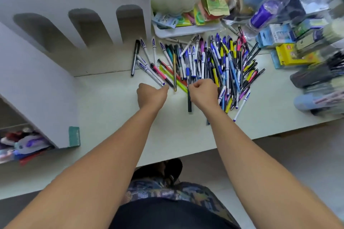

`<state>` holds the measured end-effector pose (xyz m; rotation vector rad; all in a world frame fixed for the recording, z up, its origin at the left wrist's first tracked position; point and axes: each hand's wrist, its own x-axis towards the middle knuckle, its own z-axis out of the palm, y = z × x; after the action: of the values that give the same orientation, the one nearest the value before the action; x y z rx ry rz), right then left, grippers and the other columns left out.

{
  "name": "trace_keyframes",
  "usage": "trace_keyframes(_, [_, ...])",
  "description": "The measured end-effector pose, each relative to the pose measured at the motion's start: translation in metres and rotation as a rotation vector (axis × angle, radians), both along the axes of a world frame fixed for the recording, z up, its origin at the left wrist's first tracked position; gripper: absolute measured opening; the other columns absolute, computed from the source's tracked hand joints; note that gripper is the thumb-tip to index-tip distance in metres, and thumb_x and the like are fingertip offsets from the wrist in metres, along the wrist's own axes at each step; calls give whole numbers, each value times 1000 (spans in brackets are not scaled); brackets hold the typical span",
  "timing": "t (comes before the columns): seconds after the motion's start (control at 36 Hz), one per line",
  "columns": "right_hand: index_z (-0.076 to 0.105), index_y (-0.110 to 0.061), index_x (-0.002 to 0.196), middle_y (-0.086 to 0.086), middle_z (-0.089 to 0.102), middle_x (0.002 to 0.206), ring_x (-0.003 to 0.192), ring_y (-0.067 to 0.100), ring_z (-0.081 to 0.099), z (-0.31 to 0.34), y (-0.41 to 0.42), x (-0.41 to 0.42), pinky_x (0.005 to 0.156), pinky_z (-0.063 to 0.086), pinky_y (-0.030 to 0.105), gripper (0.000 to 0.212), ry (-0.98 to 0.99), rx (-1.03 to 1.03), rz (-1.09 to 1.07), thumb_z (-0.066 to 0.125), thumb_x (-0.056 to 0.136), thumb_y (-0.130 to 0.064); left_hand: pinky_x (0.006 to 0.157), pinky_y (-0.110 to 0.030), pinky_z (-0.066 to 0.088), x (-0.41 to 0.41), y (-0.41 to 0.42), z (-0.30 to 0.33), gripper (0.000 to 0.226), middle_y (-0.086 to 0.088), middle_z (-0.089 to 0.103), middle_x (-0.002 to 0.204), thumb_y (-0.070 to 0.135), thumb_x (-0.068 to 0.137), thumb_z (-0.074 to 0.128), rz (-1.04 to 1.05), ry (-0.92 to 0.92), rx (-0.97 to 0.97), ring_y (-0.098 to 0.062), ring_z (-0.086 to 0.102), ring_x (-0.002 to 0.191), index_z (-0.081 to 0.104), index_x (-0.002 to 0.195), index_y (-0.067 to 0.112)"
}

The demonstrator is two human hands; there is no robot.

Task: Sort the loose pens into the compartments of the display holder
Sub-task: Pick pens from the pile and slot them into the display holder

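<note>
Loose pens: a heap of thin plastic ballpoints (214, 65) in white, blue, yellow, pink and black lies on the pale bench (111, 98), fanned from about 11 o'clock to 2 o'clock of my hands, barrels criss-crossed.

Display holder: the white board holder with three arched slots (89, 29) stands at 10 o'clock of the heap, just beside its leftmost pens; I can see nothing inside the slots.

Left hand: my left hand (151, 95) is curled, fingertips at the near tip of a white pen with blue print (149, 69); whether it has that pen pinched I cannot tell.

Right hand: my right hand (203, 94) is curled round a black stick pen (189, 101), whose lower end sticks out toward 6 o'clock.

Handling: I judge these pens light and stiff, with smooth barrels that will roll and slip against each other, so one lifted from the middle may drag its neighbours.

Where to hold: I would pinch a single barrel near mid-length, or gather like-coloured ones in a loose fist with tips aligned.

Risk: pens at the near edge, around 5 o'clock of the heap, lie close to the bench rim and could roll off.

Clutter: a clear bottle with a blue cap (275, 2) and yellow boxes (292, 55) crowd 1 to 3 o'clock.
</note>
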<state>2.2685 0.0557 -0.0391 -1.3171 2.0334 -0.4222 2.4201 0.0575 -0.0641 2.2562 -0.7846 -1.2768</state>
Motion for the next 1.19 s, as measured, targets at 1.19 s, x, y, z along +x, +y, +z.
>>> trace_keyframes(1.19, [69,-18,77,-6,63,66,63,14,61,-17,-71,-7,65,51,28,18,-136,-57,307,62,93,-18,64,-39,60,-22,-46,-8,17,-16,68,83,18,96,51,-88,43,76,-33,68,68,57,98,3])
